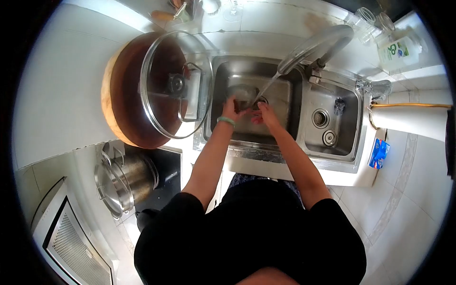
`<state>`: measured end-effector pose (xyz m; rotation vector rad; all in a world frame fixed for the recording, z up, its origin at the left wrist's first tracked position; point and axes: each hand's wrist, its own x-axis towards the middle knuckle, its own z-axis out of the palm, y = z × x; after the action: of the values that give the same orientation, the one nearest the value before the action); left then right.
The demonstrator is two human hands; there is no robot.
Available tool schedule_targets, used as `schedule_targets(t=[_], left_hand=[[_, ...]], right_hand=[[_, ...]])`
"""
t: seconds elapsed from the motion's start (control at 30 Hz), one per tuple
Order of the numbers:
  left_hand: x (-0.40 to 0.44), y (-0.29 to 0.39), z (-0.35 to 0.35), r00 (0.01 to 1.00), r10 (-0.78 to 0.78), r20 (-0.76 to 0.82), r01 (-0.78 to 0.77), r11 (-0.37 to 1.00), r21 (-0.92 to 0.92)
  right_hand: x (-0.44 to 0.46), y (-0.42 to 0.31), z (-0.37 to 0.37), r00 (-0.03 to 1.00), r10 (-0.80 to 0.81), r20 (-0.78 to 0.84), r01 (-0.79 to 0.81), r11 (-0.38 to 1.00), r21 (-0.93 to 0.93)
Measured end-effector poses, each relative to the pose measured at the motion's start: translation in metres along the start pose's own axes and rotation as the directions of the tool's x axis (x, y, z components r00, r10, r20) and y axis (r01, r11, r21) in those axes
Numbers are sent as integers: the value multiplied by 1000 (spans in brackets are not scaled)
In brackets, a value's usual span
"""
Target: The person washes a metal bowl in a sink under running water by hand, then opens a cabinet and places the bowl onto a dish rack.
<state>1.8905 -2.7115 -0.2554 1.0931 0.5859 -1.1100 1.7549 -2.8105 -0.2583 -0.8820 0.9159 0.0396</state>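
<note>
Over the large sink basin, my left hand, with a pale green bangle at the wrist, is closed on a see-through, rounded glass bowl. A stream of water from the faucet runs down beside the bowl. My right hand is close to the bowl's right side, by a small dark round piece. Its fingers are bent and blurred, so whether they grip that piece does not show clearly.
A round wooden board with a large glass lid leans left of the sink. The smaller basin holds a drain strainer and a dark scrubber. A steel pot stands lower left; a blue packet lies right.
</note>
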Motion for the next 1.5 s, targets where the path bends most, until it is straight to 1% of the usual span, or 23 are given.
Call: schedule_targets(t=[0.03,0.13,0.23,0.37,0.47,0.57,0.6,0.67,0.73,0.83,0.9,0.93,0.97,1.0,1.03,1.1,1.17,1.2,1.27,1.33,1.4,1.47,1.5], left_hand=[[7,3,9,994,-19,-106,18,1000,-11],[14,19,18,992,-126,16,127,972,-198],[21,26,18,957,-278,-88,238,918,-316],[10,19,13,961,-270,-67,238,924,-299],[8,-3,-1,964,-215,-153,186,965,-184],[-20,-26,-2,981,193,-35,-181,960,214],[-37,-29,7,984,175,-21,-166,959,228],[-55,-35,15,950,312,-15,-279,872,403],[-65,-32,16,945,324,40,-304,830,468],[-77,-18,24,954,281,106,-287,750,596],[-63,-20,17,890,418,183,-433,648,626],[-58,-26,16,892,411,190,-432,647,629],[-53,-33,16,744,616,258,-579,403,708],[-53,-39,20,545,761,352,-652,120,749],[-55,-45,22,513,781,357,-706,147,693],[-58,-45,24,551,740,386,-722,192,665],[-58,-45,27,586,696,415,-734,239,636],[-57,-46,29,685,647,334,-664,367,651],[-64,-47,36,775,577,258,-580,486,654],[-105,-45,75,925,346,155,-365,706,607],[-109,-60,89,912,330,243,-408,667,623],[-104,-79,100,890,313,332,-456,626,632],[-98,-91,106,815,359,455,-577,432,694]], right_hand=[[-4,-6,3,1000,-23,-6,23,1000,-10],[3,-5,-1,998,-62,5,62,992,-106],[4,0,-11,998,-53,35,56,993,-108],[-6,1,-17,1000,-30,-5,29,997,-71],[-13,-5,-16,998,1,-61,-1,1000,-1],[-9,1,-8,980,25,-196,-33,999,-38],[-10,4,-6,985,-15,-170,-7,992,-126],[-9,11,-5,985,-51,-167,17,980,-200],[4,23,-10,970,-162,-180,32,822,-568],[29,47,-29,937,-329,-120,197,777,-597],[18,38,-20,910,-393,-132,234,749,-620],[-7,14,-7,937,-293,-188,173,860,-479],[-20,2,3,957,-185,-222,107,941,-322],[-18,3,7,956,-186,-227,107,941,-320],[-16,5,11,965,-162,-206,108,962,-251],[-19,1,8,972,-141,-188,108,979,-174],[-26,-5,-8,986,-126,-112,76,924,-376],[-29,-4,-15,985,-128,-117,76,925,-372],[-35,-1,-27,978,-123,-167,79,965,-249],[-36,11,-44,970,-141,-200,115,984,-135],[-62,6,-55,961,-151,-233,151,988,-21],[-107,-14,-62,953,-103,-285,203,914,351],[-112,-6,-73,951,-104,-291,208,912,353]])
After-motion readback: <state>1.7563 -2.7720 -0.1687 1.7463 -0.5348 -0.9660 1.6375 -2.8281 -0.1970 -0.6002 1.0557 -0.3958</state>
